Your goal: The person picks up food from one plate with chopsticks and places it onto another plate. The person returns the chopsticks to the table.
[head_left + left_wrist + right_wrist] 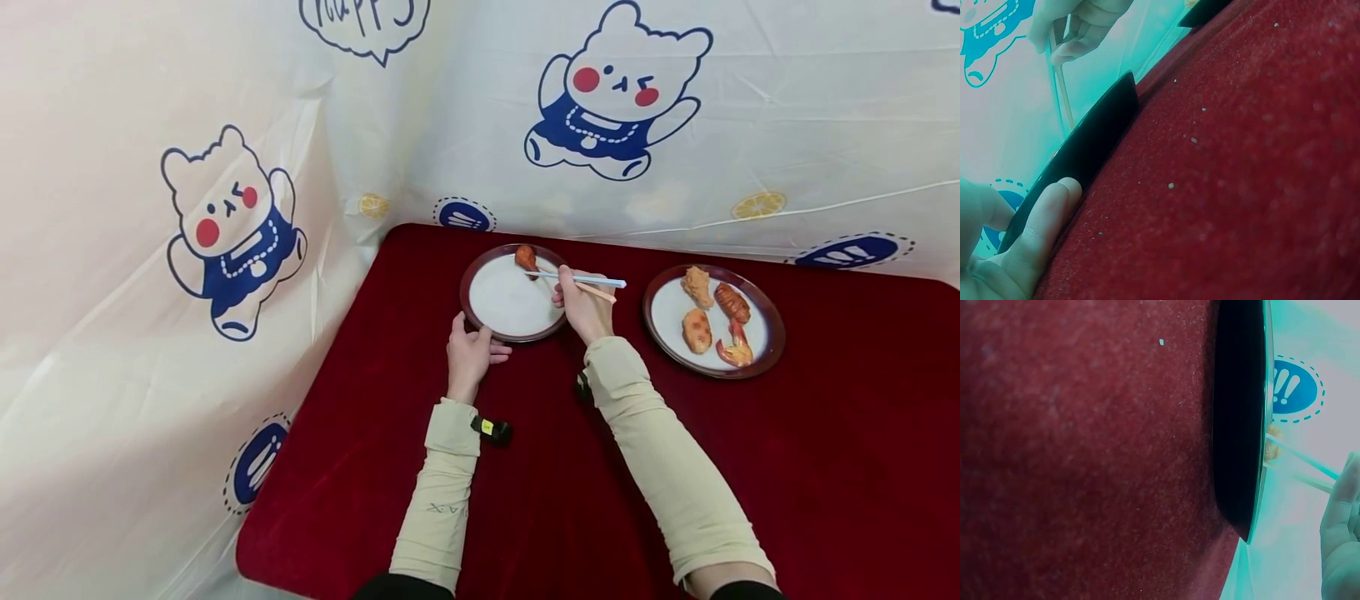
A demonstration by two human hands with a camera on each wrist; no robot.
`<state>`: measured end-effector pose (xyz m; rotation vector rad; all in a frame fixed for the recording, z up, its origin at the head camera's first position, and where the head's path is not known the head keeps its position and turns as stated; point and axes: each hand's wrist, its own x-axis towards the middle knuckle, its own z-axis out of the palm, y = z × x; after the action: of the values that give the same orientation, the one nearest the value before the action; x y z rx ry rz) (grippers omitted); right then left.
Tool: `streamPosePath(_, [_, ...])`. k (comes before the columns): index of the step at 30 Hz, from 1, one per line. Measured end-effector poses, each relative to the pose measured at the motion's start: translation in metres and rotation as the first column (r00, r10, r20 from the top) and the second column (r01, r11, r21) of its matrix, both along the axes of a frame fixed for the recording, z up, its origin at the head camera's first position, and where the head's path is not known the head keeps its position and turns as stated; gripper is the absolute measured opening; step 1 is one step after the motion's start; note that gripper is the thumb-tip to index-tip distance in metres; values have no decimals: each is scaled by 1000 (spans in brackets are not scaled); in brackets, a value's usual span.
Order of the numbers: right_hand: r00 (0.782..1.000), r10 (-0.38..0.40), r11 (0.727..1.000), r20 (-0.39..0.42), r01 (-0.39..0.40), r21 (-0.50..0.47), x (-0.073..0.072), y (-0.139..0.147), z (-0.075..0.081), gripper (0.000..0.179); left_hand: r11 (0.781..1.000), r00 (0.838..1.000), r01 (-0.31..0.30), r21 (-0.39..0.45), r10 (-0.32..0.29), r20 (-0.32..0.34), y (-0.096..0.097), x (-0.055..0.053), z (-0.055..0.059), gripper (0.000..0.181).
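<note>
My left hand grips the near-left rim of a white plate with a brown edge; in the left wrist view, fingers lie against its dark outer wall. A pair of chopsticks, one light blue and one peach, is held in my right hand. Their tips reach a small brown chicken drumstick at the plate's far side. Whether they pinch it or only touch it, I cannot tell. The right wrist view shows the drumstick partly hidden behind the plate wall.
To the right, a second brown-rimmed plate bears several food pieces: a fried piece, a ridged brown piece, an oval golden piece and an orange-red piece. A dark red cloth covers the table; printed curtains hang behind and left.
</note>
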<state>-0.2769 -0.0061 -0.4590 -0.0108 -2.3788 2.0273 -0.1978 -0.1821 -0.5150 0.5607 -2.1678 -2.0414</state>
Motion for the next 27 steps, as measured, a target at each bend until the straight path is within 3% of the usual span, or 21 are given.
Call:
streamPosePath(7, [1000, -1, 1000, 18, 1, -1, 2, 4, 0, 44, 1000, 1000, 2, 14, -2, 14, 2, 0, 0, 68])
streamPosePath(18, [999, -28, 999, -36, 27, -24, 4, 13, 9, 40, 1000, 1000, -11, 17, 10, 24, 2, 0, 1, 66])
streamPosePath(27, [990, -88, 995, -114, 93, 36, 12, 46, 25, 41, 1000, 1000, -10, 16, 10, 18, 2, -1, 3, 68])
